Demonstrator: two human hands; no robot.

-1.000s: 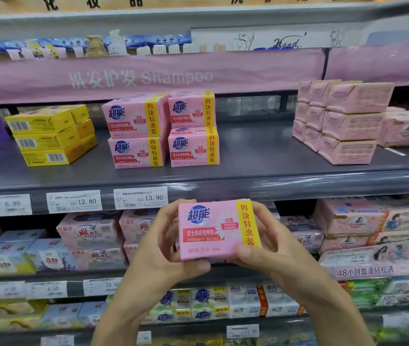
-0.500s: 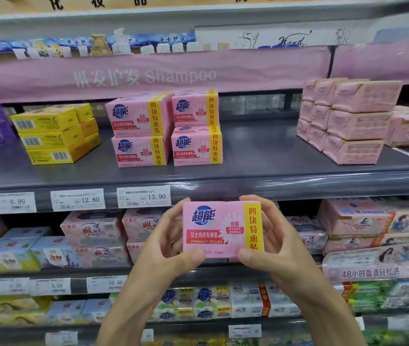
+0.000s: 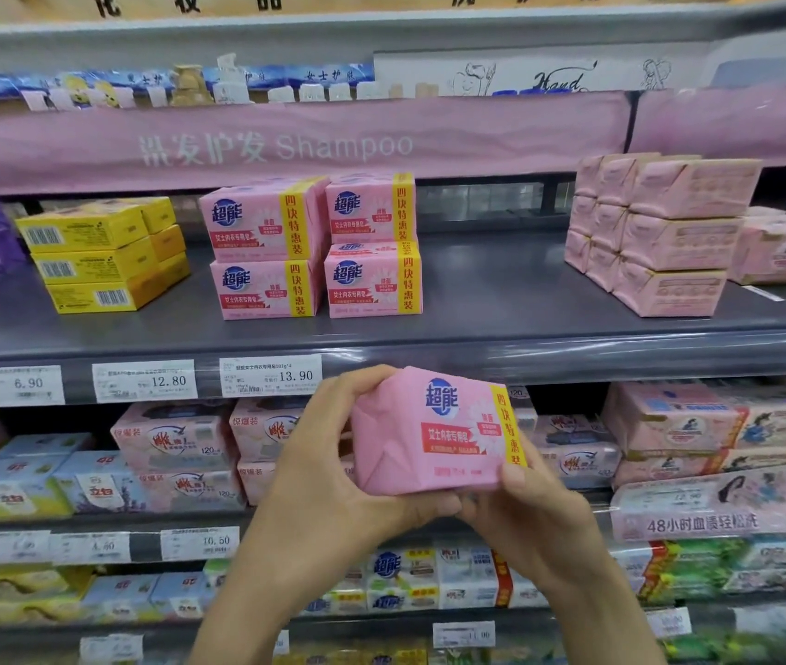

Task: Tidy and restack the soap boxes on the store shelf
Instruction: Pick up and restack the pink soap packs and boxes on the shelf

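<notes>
Pink box (image 3: 434, 434) up in both hands, tilted, just below the shelf (image 3: 501, 300) edge!
Left hand (image 3: 328, 472) curls its fingers (image 3: 357, 382) over the folded end, thumb underneath; right hand (image 3: 525, 511) pinches the lower right corner. On the shelf above, four matching boxes (image 3: 314, 247) sit stacked two by two.

Bare left hand (image 3: 328, 472), right hand (image 3: 532, 518).

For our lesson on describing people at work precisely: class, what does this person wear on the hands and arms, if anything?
Nothing that shows. The left hand and right hand have no gloves, and no ring, watch or bracelet is visible. The left forearm and right forearm are bare down to the bottom edge of the picture, with no sleeve or cuff in view.
</notes>
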